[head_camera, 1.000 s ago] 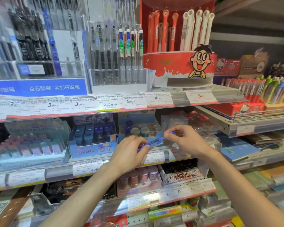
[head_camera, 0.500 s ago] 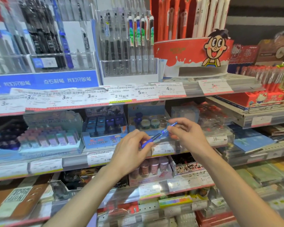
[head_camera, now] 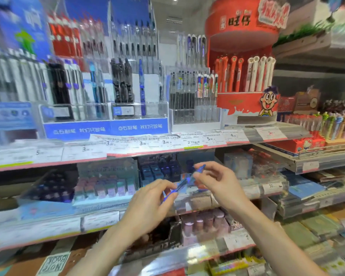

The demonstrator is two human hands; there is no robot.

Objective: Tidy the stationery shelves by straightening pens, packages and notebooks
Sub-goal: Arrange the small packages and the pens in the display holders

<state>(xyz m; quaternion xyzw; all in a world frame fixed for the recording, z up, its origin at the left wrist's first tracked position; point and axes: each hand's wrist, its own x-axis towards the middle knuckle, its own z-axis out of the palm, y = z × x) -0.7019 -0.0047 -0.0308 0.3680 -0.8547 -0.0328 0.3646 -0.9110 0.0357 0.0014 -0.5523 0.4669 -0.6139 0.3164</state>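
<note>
A blue pen slants in the air in front of the middle shelf, held at both ends. My left hand pinches its lower left end and my right hand pinches its upper right end. Above, on the top shelf, clear racks hold upright pens: a blue-fronted rack and a clear rack. A red round display carries orange and white pens. The frame is blurred by head motion.
Price labels line the top shelf edge. Behind my hands the middle shelf carries boxes of small items. Lower shelves hold small jars and notebooks. A side shelf at right has coloured pens.
The view has tilted upward and shifted, showing more of the top pen racks. Both hands stay on the blue pen, which has tipped steeper with its right end raised.
</note>
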